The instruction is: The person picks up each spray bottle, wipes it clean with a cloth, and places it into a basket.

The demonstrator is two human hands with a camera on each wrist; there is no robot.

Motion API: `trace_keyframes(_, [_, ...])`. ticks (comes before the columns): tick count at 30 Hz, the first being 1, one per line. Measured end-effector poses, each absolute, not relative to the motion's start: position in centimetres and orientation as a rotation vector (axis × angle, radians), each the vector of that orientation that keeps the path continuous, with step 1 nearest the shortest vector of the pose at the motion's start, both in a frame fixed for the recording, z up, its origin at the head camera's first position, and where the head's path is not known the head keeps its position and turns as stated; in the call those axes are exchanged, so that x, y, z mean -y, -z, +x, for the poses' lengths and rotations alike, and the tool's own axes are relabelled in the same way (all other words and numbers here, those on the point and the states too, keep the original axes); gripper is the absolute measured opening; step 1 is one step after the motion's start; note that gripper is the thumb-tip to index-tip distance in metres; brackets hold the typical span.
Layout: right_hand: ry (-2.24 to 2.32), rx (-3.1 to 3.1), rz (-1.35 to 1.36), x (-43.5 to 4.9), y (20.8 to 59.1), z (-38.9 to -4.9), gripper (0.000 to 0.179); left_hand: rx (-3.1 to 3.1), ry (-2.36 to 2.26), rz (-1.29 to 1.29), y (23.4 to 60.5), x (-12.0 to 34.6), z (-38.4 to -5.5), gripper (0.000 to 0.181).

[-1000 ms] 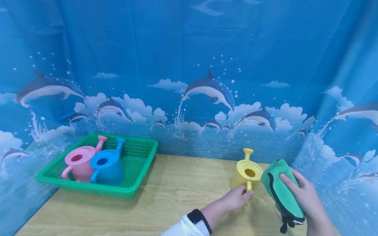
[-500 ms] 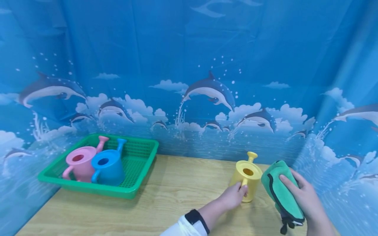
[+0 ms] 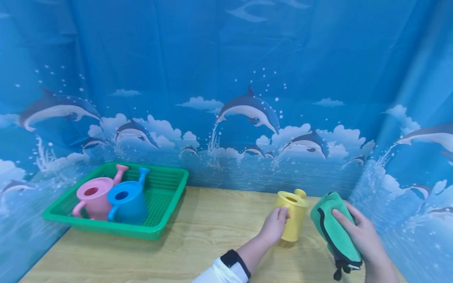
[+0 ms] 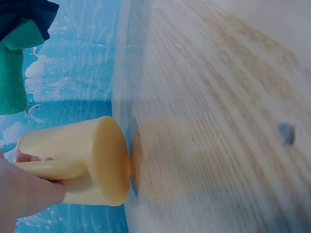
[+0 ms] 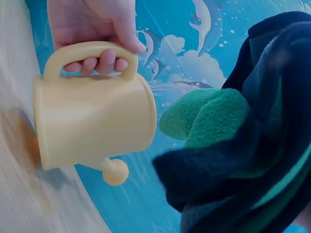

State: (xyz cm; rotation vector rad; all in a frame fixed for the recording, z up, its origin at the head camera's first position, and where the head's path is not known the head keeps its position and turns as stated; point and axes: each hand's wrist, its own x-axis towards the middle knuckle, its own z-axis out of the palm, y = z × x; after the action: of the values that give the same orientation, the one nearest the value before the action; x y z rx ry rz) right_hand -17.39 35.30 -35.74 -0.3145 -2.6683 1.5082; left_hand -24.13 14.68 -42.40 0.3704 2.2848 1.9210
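Note:
My left hand [image 3: 273, 227] grips the handle of a yellow watering can [image 3: 296, 220], its fingers curled through it in the right wrist view. The can leans a little, its spout pointing away to the far right. In the left wrist view its base [image 4: 111, 160] is at or just above the tabletop; I cannot tell whether they touch. To the right, my right hand [image 3: 364, 236] holds a folded green cloth [image 3: 336, 228] with black edging, thumb on top. The right wrist view shows the cloth's dark side [image 5: 243, 160] beside the can, with a gap between them.
A green plastic basket [image 3: 155, 230] stands at the left of the wooden table [image 3: 212, 236]. Inside it, a pink watering can [image 3: 99, 196] and a blue watering can [image 3: 131, 204] stand side by side. A blue dolphin-print curtain [image 3: 219, 59] encloses the back and sides.
My left hand has turned the yellow watering can, swinging its spout to the right and away, and the can now leans. The right hand and cloth have stayed nearly in place.

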Motion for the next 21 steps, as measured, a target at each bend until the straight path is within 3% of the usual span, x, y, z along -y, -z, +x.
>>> trace_keyframes(21, [-1.369,2.528,-0.149,-33.4,36.6,-17.4,0.056,-1.935,-2.280,0.265,41.6,-9.8,-24.4,0.034])
